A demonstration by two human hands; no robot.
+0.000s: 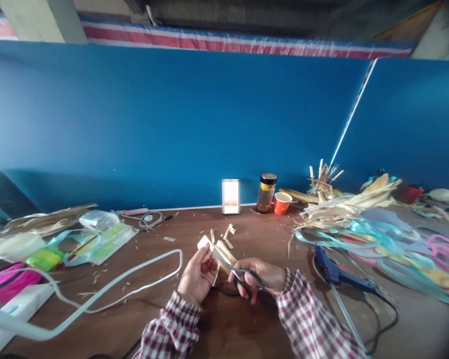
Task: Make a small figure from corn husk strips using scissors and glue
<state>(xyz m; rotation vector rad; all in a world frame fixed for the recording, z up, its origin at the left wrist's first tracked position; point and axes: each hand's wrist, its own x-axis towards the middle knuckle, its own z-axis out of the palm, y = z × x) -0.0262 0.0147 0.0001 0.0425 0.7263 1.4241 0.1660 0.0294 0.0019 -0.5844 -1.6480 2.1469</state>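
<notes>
My left hand (198,276) pinches a small piece of pale dried husk (203,243) between thumb and fingers. In my right hand (260,274) is a pair of scissors (242,275) with black handles, its blades pointing up and left toward the husk. The blade tips reach the held piece; whether they are cutting into it I cannot tell. Behind the blades lies a longer husk strip (226,253) on the brown table (164,319). Small curled scraps (229,234) rest just beyond.
A blue glue gun (335,271) lies to the right, before heaped husks (347,207) and turquoise ribbon (329,239). At the back stand a dark-lidded jar (266,193) and a red paper cup (282,203). A white cable (134,271) loops across the left.
</notes>
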